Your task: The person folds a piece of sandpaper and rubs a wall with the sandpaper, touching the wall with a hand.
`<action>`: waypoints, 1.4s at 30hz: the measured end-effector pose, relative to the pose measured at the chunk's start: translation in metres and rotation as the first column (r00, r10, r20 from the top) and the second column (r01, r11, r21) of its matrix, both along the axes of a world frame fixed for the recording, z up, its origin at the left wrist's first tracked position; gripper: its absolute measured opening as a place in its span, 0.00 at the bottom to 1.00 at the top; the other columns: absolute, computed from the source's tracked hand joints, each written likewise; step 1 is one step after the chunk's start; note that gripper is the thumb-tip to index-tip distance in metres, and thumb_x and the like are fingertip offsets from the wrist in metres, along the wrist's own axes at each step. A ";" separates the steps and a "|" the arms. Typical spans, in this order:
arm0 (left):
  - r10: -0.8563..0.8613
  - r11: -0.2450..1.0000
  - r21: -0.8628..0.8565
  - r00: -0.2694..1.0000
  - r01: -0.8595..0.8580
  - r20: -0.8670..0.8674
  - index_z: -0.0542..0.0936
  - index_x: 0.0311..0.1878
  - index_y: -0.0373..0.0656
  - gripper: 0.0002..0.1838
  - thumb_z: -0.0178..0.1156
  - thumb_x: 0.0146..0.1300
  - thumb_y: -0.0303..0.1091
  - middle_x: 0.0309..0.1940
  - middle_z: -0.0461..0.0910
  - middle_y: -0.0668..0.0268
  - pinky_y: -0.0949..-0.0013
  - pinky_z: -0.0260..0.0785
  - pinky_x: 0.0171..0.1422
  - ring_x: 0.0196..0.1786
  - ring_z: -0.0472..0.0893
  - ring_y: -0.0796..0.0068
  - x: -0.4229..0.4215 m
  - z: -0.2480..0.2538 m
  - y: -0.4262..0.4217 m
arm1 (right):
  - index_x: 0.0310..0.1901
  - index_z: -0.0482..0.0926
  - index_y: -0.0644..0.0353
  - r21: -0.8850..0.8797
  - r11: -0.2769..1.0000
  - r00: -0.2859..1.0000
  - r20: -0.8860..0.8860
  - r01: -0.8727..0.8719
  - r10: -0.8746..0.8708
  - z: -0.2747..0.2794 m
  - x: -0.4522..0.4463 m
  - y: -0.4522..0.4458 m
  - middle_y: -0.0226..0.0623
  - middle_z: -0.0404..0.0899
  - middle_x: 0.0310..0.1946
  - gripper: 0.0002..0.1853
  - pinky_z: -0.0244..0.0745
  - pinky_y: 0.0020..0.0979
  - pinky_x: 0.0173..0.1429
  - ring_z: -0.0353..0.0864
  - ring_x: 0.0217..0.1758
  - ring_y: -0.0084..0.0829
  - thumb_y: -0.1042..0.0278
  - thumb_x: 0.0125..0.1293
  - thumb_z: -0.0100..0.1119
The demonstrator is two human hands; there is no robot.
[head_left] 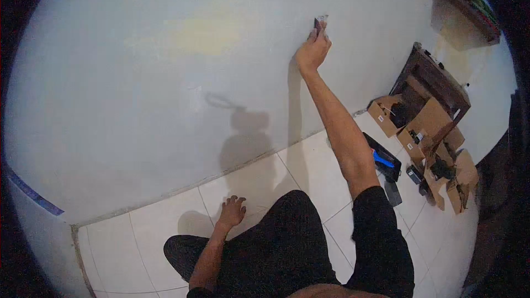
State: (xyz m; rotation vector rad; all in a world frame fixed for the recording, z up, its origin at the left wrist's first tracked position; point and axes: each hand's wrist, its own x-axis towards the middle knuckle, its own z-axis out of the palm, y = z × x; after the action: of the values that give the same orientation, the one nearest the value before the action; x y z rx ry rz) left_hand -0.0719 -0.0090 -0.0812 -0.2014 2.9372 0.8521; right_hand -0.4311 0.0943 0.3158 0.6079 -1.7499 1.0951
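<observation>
My right hand [313,52] is stretched up to the pale wall [165,99], its fingers closed round a small putty knife [317,22]. The tool's tip is at a small whitish patch on the wall, and most of its handle is hidden in my fingers. Low down on the left, my left hand [232,212] hangs beside my raised knee. Its fingers are loosely bent and apart, with nothing in them.
To the right on the tiled floor [314,160] lies a black tray [393,172] with a blue-handled tool [383,159]. Opened cardboard boxes [386,115] stand beyond it, near a dark wooden cabinet [441,80]. A yellowish patch [207,34] marks the wall.
</observation>
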 end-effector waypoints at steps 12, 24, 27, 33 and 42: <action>-0.033 0.997 -0.064 0.998 0.037 0.049 0.70 0.64 0.48 0.24 0.55 0.65 0.41 0.60 0.69 0.48 0.39 0.60 0.65 0.64 0.68 0.43 0.001 -0.009 -0.002 | 0.70 0.65 0.49 0.551 0.833 0.864 -0.441 0.048 0.242 0.007 0.019 0.000 0.55 0.64 0.67 0.30 0.66 0.46 0.68 0.67 0.67 0.55 0.80 0.66 0.45; 0.003 1.000 -0.022 0.998 -0.002 0.063 0.72 0.63 0.49 0.23 0.55 0.65 0.41 0.61 0.69 0.49 0.38 0.60 0.66 0.64 0.69 0.46 0.001 0.000 0.000 | 0.74 0.57 0.46 -0.191 0.951 0.967 0.112 0.245 -0.227 -0.019 0.022 -0.021 0.36 0.59 0.74 0.36 0.62 0.44 0.74 0.60 0.73 0.53 0.78 0.63 0.49; -0.016 1.000 -0.018 0.998 0.017 0.068 0.72 0.63 0.49 0.23 0.55 0.65 0.41 0.60 0.69 0.50 0.38 0.60 0.65 0.64 0.69 0.46 -0.002 0.001 0.000 | 0.73 0.56 0.63 0.552 0.806 0.844 -0.520 0.215 0.131 -0.024 0.016 0.005 0.43 0.58 0.73 0.36 0.60 0.42 0.75 0.56 0.74 0.51 0.87 0.60 0.48; -0.004 0.999 -0.036 0.994 0.009 0.111 0.73 0.61 0.47 0.23 0.56 0.64 0.42 0.58 0.71 0.50 0.39 0.61 0.65 0.62 0.70 0.47 -0.001 0.004 0.001 | 0.72 0.60 0.57 0.219 0.971 0.989 -0.136 0.093 -0.064 -0.018 0.003 0.007 0.38 0.57 0.74 0.34 0.58 0.44 0.76 0.53 0.77 0.49 0.85 0.62 0.48; -0.015 0.999 -0.047 1.000 0.014 -0.021 0.73 0.61 0.47 0.22 0.55 0.65 0.42 0.57 0.72 0.50 0.38 0.63 0.61 0.61 0.71 0.46 0.004 0.002 0.003 | 0.73 0.59 0.54 0.603 0.797 0.852 -0.439 0.044 0.285 -0.017 0.031 0.000 0.51 0.55 0.73 0.37 0.56 0.45 0.76 0.57 0.74 0.55 0.86 0.60 0.49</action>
State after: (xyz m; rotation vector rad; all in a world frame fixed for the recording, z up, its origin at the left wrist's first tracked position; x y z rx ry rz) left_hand -0.0681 -0.0064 -0.0795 -0.1754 2.9762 0.7892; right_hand -0.4005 0.0943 0.2990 1.2974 -1.5612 0.3615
